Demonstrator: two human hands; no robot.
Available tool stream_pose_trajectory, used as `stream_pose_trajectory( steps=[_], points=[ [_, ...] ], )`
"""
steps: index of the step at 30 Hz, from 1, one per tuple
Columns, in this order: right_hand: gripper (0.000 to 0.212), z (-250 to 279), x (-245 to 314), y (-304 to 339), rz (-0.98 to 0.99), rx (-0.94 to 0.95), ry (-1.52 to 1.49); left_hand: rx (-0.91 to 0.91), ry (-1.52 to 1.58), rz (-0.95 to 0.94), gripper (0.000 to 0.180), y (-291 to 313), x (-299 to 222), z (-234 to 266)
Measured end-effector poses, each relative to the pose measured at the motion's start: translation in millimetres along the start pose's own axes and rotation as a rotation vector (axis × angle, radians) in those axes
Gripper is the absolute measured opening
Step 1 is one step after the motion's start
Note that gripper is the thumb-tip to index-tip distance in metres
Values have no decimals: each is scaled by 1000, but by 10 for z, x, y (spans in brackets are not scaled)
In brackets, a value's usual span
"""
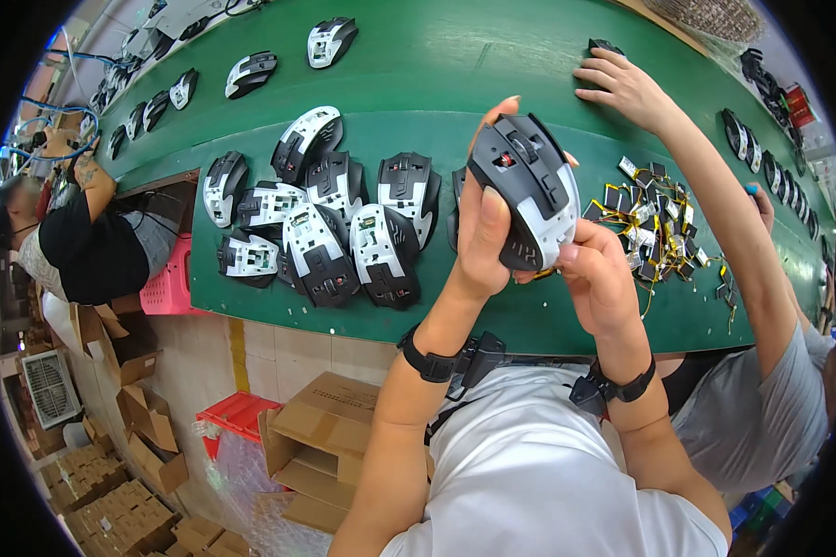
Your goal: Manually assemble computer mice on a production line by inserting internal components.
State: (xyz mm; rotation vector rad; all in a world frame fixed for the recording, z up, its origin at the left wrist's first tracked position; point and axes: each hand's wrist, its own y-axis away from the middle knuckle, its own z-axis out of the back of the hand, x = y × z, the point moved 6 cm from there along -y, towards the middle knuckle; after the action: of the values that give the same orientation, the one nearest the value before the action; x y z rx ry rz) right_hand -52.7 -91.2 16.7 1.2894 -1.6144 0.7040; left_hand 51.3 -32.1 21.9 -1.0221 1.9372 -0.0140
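Above the green workbench I hold up a black-and-white computer mouse (pixel 537 176), tilted, its buttons and wheel toward the top. My left hand (pixel 485 227) wraps its left side, thumb on the shell. At the lower right edge my right hand (pixel 599 274) has its fingers closed on the mouse, thumb and fingertips at the white rear part. A bit of yellow shows under the mouse there. On the bench to the left lies a cluster of similar mice (pixel 320 251), several with openings in their white shells. To the right is a heap of small battery packs (pixel 659 223) with wires.
A co-worker's arm (pixel 715 167) reaches across from the right to a mouse (pixel 606 46) at the back. More mice (pixel 251 74) stand in rows along the far bench. Another person (pixel 93 223) sits at left by a pink stool (pixel 169 283). Cardboard boxes (pixel 330 422) lie below the front edge.
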Motion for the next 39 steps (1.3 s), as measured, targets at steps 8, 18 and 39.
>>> stream_pose_trajectory(
  steps=[8,18,39],
  points=[
    [34,25,-43,53,3,-29,-38,62,33,25,96,-1,35,-80],
    [36,76,-66,67,-78,-23,-34,60,-3,32,91,1,79,-29],
    [42,-57,390,108,665,-263,1138,-311,272,215,56,31,324,170]
  ],
)
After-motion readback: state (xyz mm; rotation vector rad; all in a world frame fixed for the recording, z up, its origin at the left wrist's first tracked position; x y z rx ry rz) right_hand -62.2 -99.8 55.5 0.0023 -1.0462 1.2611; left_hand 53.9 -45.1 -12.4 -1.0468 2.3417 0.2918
